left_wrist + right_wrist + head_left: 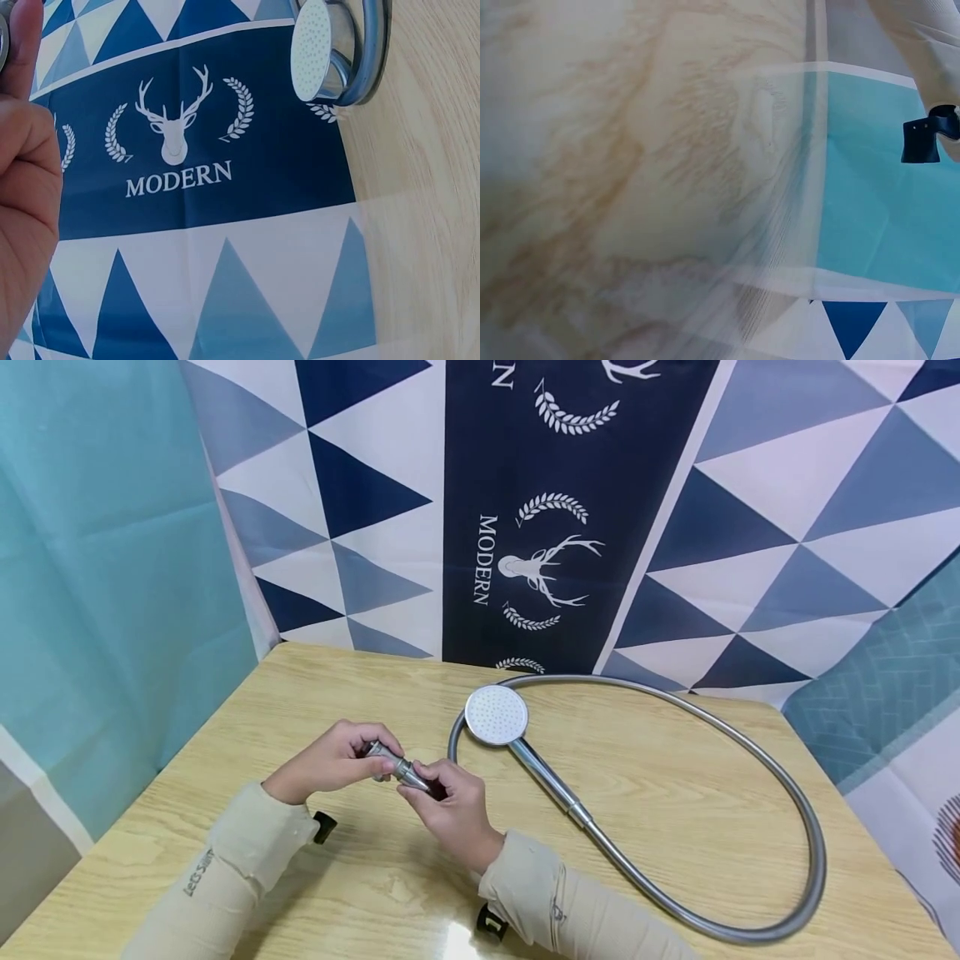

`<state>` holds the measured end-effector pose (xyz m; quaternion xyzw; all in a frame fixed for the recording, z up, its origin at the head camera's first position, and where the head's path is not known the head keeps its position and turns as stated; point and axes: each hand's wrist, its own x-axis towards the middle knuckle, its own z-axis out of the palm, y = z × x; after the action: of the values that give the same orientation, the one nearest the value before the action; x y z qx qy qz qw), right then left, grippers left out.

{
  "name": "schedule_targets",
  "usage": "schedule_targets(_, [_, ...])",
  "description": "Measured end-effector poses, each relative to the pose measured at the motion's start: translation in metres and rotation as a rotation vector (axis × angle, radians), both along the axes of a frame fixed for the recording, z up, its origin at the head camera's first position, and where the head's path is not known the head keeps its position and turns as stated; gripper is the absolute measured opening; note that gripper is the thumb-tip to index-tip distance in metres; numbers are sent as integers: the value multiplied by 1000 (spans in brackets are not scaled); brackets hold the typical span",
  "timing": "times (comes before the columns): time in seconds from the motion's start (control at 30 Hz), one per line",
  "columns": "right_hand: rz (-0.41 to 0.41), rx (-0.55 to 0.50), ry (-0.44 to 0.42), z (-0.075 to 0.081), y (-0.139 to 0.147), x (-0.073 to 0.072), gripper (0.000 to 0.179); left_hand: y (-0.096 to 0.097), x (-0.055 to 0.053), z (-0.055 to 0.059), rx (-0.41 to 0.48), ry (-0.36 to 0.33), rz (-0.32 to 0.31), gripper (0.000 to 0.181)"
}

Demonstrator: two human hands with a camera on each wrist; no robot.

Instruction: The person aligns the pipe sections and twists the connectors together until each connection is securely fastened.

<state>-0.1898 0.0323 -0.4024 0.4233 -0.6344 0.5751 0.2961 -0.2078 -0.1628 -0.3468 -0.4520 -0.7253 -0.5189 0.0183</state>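
Observation:
Above the table's near left part, my left hand (337,767) pinches a small silver metal fitting (386,755) between thumb and fingers. My right hand (459,810) grips the tapered metal end of the shower hose (814,843), which meets the fitting in line. The hose curves behind the right hand and loops widely over the table. Its other end joins the chrome handle of a round shower head (497,715), lying with its white dotted face up. The left wrist view catches only part of the left hand (26,172) and the shower head (311,52).
The light wooden table (360,877) ends at a patterned blue and white cloth (382,468) hanging behind it. Teal cloth (112,568) hangs at the left. Black camera mounts (491,923) sit on both wrists. Most of the right wrist view is blurred.

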Motion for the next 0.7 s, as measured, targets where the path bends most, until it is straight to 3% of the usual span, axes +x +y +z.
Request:
schedule_targets(0.3, [0, 52, -20, 3, 4, -1, 25, 0, -3, -1, -6, 3, 1, 9])
schedule_targets(0.53, [-14, 94, -133, 8, 7, 4, 25, 3, -5, 2, -17, 15, -13, 7])
schedule_targets(0.7, [-74, 122, -165, 11, 3, 8, 27, 1, -3, 3, -30, -32, 3, 7])
